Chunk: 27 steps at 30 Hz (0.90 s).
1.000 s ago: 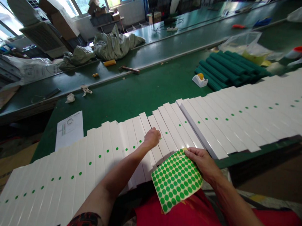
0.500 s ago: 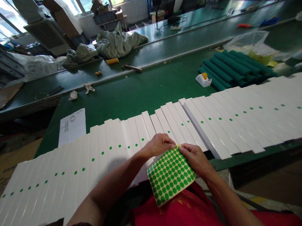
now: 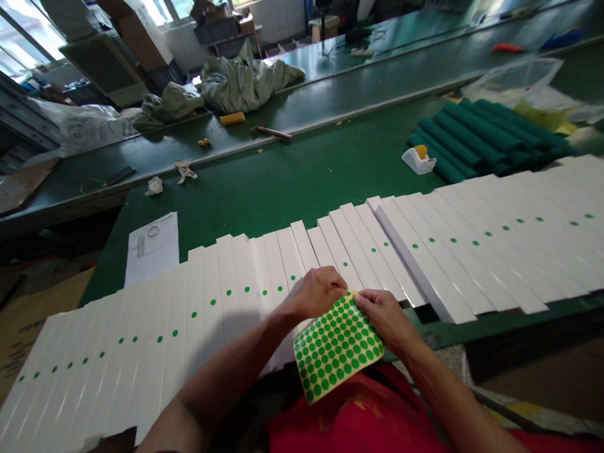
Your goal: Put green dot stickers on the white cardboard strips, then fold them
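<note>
A long row of overlapping white strips [image 3: 361, 256] lies across the green table [image 3: 294, 179], most of them marked with one small green dot. My right hand [image 3: 385, 317] grips the top right corner of a yellow sheet of green dot stickers [image 3: 334, 345], held over my lap at the table's near edge. My left hand [image 3: 319, 291] is curled at the sheet's top edge, fingertips pinched on it beside the right hand's fingers. Whether a sticker is between them is hidden.
A pile of dark green rolls [image 3: 486, 138] and a white tape dispenser [image 3: 418, 159] sit at the back right. A printed paper [image 3: 151, 246] lies left of the strips. A hammer [image 3: 272, 133], a yellow block [image 3: 232, 118] and grey sacks [image 3: 248, 84] lie on the far bench.
A second ago my left hand was pressed on a strip in the row. It has come back to the sticker sheet's top edge and stays there. The right hand keeps its hold.
</note>
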Motion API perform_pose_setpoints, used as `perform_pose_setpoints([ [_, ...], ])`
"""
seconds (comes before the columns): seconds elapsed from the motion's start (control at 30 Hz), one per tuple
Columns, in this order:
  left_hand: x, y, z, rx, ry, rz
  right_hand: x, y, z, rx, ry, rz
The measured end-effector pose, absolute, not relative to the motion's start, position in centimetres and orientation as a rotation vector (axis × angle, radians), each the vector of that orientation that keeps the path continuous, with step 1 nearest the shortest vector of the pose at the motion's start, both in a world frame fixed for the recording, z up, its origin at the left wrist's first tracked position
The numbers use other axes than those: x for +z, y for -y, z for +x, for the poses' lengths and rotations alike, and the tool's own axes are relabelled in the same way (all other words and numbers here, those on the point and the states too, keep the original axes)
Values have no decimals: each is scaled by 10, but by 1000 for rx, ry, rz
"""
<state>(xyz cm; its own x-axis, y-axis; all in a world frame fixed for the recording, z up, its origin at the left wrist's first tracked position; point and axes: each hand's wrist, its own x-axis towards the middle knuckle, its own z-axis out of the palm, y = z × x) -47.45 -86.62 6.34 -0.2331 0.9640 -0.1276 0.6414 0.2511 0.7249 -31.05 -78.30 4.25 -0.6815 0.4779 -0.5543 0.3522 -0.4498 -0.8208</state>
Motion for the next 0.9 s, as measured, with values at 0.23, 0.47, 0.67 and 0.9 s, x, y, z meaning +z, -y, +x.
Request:
perform_pose_setpoints([
  [0.23,44,855,-522,349,-2374,1380,41,781,-308,2370,1592,-1205],
  [0.47,26,847,-523,141,-2427,1387,39,777,-305,2386,1565,-1208],
  [0.67,15,843,-524,54,-2479,1367,40,777,-304,2406,1522,-1227],
  [0.9,17,844,-520,-16,-2562,1373,39,775,-303,2499,1380,-1196],
])
